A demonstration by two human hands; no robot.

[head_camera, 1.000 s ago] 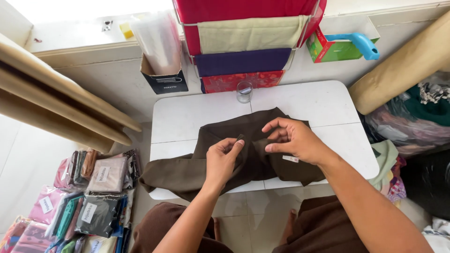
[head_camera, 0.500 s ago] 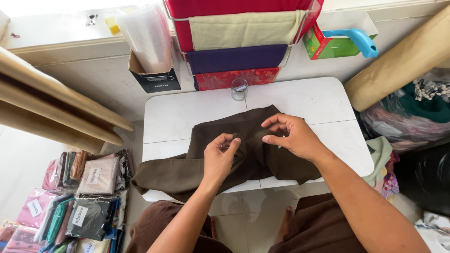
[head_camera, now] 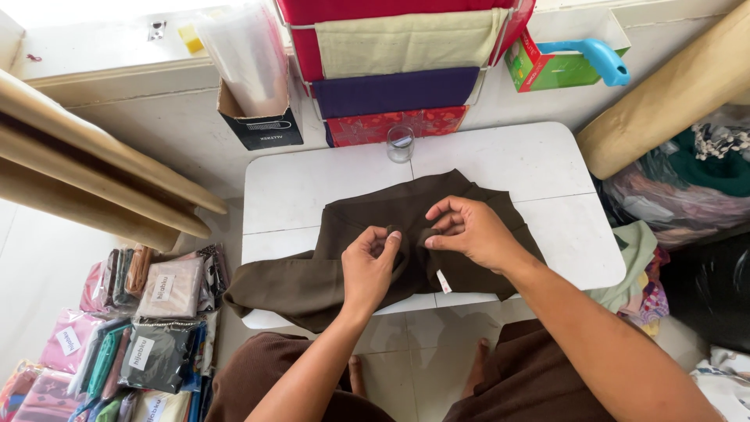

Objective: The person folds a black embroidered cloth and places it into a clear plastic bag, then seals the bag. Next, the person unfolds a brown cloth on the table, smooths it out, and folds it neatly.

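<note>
A dark brown cloth (head_camera: 351, 250) lies folded on a small white table (head_camera: 531, 164), one end hanging off the left front edge. My left hand (head_camera: 370, 264) pinches a fold of the cloth near its middle. My right hand (head_camera: 469, 230) pinches the cloth just to the right of it, fingertips almost meeting the left hand's. A small white tag (head_camera: 443, 281) on the cloth shows below my right hand.
A clear glass (head_camera: 400, 144) stands at the table's back edge. Behind it a rack holds folded fabrics (head_camera: 394, 70). A box of plastic bags (head_camera: 254, 86) sits back left, fabric rolls (head_camera: 94, 187) lean at left, packaged cloths (head_camera: 148, 328) lie on the floor.
Both hands stay on the brown cloth and have shifted slightly, working the fold between them. The camera view has moved a little.
</note>
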